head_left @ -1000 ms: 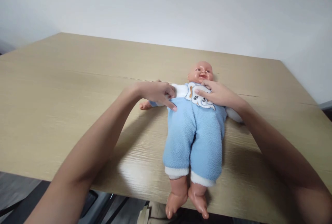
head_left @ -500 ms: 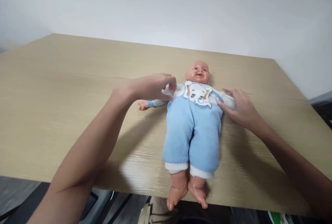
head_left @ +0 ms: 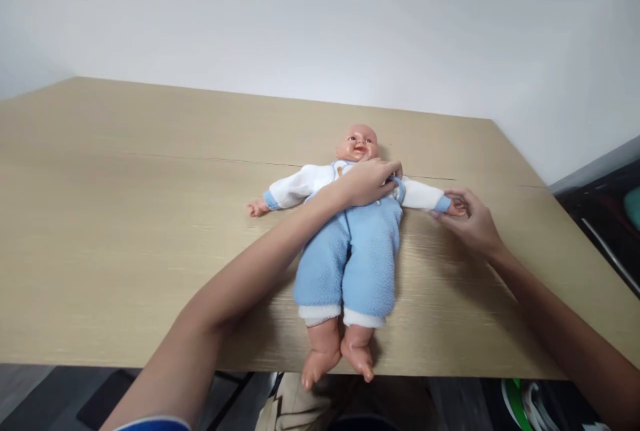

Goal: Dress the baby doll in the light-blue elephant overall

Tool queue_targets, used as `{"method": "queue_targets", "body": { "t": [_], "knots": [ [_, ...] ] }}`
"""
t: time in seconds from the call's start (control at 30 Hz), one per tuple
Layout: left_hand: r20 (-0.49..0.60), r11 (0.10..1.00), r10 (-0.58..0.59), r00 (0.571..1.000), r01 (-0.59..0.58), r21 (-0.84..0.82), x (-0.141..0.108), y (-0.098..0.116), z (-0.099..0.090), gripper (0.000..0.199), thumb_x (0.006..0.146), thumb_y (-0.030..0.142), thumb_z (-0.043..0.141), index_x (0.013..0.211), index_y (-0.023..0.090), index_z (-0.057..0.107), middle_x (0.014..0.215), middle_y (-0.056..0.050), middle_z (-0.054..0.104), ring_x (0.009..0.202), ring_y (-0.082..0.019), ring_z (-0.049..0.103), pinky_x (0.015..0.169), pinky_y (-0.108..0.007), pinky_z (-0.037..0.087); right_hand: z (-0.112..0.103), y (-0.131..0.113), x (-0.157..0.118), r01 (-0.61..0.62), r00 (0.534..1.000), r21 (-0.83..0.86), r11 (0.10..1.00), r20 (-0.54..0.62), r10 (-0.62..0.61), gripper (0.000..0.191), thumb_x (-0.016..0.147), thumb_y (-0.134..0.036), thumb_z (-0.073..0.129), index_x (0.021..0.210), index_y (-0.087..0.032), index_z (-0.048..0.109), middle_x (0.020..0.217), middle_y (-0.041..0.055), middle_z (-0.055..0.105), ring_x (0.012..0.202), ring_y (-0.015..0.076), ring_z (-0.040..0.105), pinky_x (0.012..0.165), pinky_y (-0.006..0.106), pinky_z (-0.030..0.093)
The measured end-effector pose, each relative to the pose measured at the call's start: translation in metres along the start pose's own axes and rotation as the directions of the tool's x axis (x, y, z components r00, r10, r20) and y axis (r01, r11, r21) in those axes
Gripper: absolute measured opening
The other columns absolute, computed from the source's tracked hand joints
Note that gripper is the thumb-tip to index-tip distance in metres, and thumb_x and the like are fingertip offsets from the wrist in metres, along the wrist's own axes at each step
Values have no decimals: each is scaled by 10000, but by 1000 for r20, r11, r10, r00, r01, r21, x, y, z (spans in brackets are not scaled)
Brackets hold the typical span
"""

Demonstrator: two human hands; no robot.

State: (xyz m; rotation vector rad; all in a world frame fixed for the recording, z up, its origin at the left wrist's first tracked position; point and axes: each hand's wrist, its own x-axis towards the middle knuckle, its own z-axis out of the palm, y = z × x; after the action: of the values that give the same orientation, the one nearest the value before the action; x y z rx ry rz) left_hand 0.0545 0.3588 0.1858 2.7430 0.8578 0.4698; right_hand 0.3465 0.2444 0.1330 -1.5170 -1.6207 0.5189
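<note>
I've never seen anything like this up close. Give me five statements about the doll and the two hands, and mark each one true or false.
1. The doll lies face up on the table. True.
2. The left hand covers the doll's face. False: it lies across the doll's chest.
3. The right hand is at one of the doll's wrists. True.
4. The doll's trousers are red. False: they are light blue.
5. Both of the doll's feet are bare. True.
</note>
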Motion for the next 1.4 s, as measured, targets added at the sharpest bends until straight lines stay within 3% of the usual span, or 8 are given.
{"method": "queue_targets", "body": {
  "t": [0.23,0.4,0.53,0.73,0.9,1.07,1.27,1.4],
  "knots": [
    [-283,951,128,951,-199,-238,-13,2,4,179,957,257,607,1126,208,639,1043,-99,779,939,-258,731,863,-376,526,50,-17,52,114,992,463,879,-97,-78,578,785,-571,985,1086,-309,566,1144,30,711,1106,253,739,1013,408,642],
    [-550,938,193,812,-318,-139,-17,-5,14,172,900,301,659,1014,244,543,931,-48,730,841,-224,705,808,-357,530,96,-24,66,296,955,415,860,-150,-256,558,772,-494,1001,1154,-306,641,1008,0,661,870,214,654,810,377,578],
    [-633,941,218,743,-333,-67,-20,-8,16,207,862,323,669,1006,251,539,911,-42,728,837,-234,703,803,-373,529,105,-23,55,438,899,259,861,-130,-418,351,907,-454,896,1172,-305,719,1002,20,654,855,227,600,772,392,539],
    [-548,892,5,837,-251,-375,-18,2,3,228,781,291,683,944,245,530,823,-1,623,743,-189,584,730,-344,456,94,-29,42,516,853,228,825,-50,-520,316,1140,-548,586,1243,-298,749,1221,102,697,1067,294,671,903,484,592],
    [-259,608,-203,944,-86,-789,-13,0,-8,206,779,260,708,852,231,518,725,38,529,676,-143,518,670,-295,404,98,-37,38,535,843,202,820,-59,-535,327,1117,-580,643,1258,-299,734,1192,91,676,1025,292,646,872,475,583],
    [-108,459,-314,943,51,-887,-5,-5,-6,158,841,238,681,863,220,526,770,37,515,724,-141,510,717,-297,403,102,-45,35,547,837,181,818,-92,-539,217,1083,-505,728,1106,-290,714,1128,78,669,1033,290,642,928,478,578],
    [-87,662,-314,946,152,-734,-2,-7,-5,100,886,218,686,896,202,588,853,12,581,812,-166,547,762,-317,416,111,-47,33,312,949,389,867,-91,-300,392,1052,-657,742,933,-289,681,978,39,657,949,258,641,936,450,589],
    [-105,790,-331,938,214,-575,-7,-6,-8,175,924,332,707,895,210,584,836,17,581,822,-184,545,785,-339,405,117,-46,30,4,1000,669,743,-13,6,409,998,-700,773,983,-298,698,1002,21,732,998,239,700,1006,410,605]
  ]
}}
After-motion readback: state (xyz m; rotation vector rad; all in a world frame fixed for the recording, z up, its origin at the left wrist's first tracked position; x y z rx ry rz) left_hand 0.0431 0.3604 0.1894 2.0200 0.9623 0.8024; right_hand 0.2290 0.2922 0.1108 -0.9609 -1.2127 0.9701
